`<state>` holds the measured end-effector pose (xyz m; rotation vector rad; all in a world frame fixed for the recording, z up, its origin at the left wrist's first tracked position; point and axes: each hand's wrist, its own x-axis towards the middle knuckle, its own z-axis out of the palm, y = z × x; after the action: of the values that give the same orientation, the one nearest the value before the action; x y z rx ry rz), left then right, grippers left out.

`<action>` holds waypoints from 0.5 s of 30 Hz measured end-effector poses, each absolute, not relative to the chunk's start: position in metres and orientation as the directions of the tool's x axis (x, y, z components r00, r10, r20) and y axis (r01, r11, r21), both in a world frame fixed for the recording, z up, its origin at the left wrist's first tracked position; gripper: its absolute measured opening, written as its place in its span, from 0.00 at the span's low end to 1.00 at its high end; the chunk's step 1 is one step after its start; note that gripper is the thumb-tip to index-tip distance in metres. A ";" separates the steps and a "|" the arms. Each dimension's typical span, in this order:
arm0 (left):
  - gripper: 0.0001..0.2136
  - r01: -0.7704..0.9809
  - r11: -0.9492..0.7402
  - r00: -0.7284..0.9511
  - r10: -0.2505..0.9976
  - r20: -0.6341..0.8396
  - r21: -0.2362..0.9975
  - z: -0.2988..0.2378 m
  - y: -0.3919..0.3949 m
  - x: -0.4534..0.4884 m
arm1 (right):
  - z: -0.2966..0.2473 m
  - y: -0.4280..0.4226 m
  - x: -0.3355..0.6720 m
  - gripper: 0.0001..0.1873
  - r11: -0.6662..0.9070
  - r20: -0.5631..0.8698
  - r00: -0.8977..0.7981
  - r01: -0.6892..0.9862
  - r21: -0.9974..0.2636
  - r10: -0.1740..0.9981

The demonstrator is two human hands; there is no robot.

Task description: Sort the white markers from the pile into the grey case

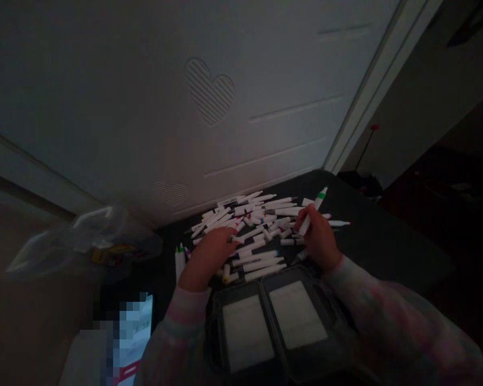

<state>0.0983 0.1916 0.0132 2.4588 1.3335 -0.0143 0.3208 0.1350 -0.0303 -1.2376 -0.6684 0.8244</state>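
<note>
A white marker with a green band (321, 198) is gripped in my right hand (319, 236), its green end pointing up and away. My left hand (211, 254) reaches over the left part of a loose pile of white markers (257, 253). Its thumb and fingers close around a small white piece with a bit of green (235, 239), which could be a cap or a marker end; the dim light hides its full shape. Beside my left wrist, several markers with green and purple ends (180, 260) stand upright.
In front of me is a dark case with two pale panels (247, 332). A lit screen (137, 332), partly pixelated, is at lower left, below a clear plastic bag (100, 230) by a printed box (121, 253). Behind the dark table (386, 241) rises a white panel with hearts (209, 91).
</note>
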 end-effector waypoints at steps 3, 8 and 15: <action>0.14 0.767 -0.531 0.614 0.770 -0.172 0.361 0.016 0.188 0.099 | -0.028 0.134 0.321 0.23 0.104 -0.003 0.557 -0.159 -0.982 0.830; 0.22 0.623 -0.687 0.775 0.606 -0.177 0.373 0.009 0.180 0.104 | -0.023 0.131 0.319 0.23 0.121 0.085 0.548 -0.030 -0.992 0.832; 0.19 0.629 -0.734 0.776 0.613 -0.149 0.257 -0.004 0.172 0.112 | -0.023 0.128 0.324 0.22 0.113 0.296 0.483 0.372 -0.921 0.824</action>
<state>0.1122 0.1724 -0.0041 2.6770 0.9599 -0.0772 0.3243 0.1276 -0.0231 -1.4891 -1.0978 0.4555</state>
